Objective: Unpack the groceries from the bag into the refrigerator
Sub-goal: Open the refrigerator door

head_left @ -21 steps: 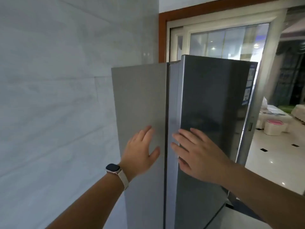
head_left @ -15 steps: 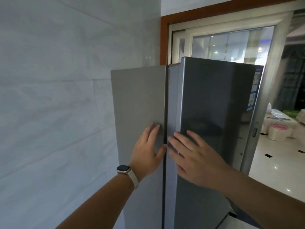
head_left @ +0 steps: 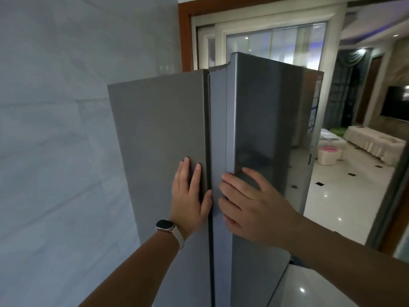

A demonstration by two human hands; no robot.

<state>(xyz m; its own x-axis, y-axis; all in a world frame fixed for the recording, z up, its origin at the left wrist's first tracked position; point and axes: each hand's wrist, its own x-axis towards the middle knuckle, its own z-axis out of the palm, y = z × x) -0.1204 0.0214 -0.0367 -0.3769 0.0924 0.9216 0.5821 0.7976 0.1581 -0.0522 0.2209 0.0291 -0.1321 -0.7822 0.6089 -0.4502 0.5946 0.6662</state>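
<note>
The refrigerator (head_left: pixel 159 129) stood upright against the pale tiled wall (head_left: pixel 55 129), directly in front of the person and filling the middle of the view. It was tall and grey. The side panel facing the wall was matte and flat, while its door (head_left: pixel 265 129) was darker and glossy, with dim reflections of the room on it. A thick, lighter grey door edge ran top to bottom between the two, with a dark seam where it met the side panel — whether the door was sealed or slightly ajar could not be told. A blue-and-white sticker (head_left: pixel 312 116) sat near the door's far edge.

The left hand (head_left: pixel 190 200), with a dark-faced watch (head_left: pixel 164 224) on a pale strap at the wrist, lay flat on the side panel. Its grip was spread, fingers straight and pointing up, the thumb touching the seam. The right hand (head_left: pixel 254 207) rested on the door's glossy face just beside it — grip likewise spread, fingers straight and fanned, their tips reaching over the corner onto the door edge.

Behind the refrigerator was a wood-trimmed door frame (head_left: pixel 184 41). To the right, a shiny white floor (head_left: pixel 332 196) with small black insets led to a round stool (head_left: pixel 327 152) with a pink top, a cream sofa (head_left: pixel 374 145) and a dark television (head_left: pixel 396 105).
</note>
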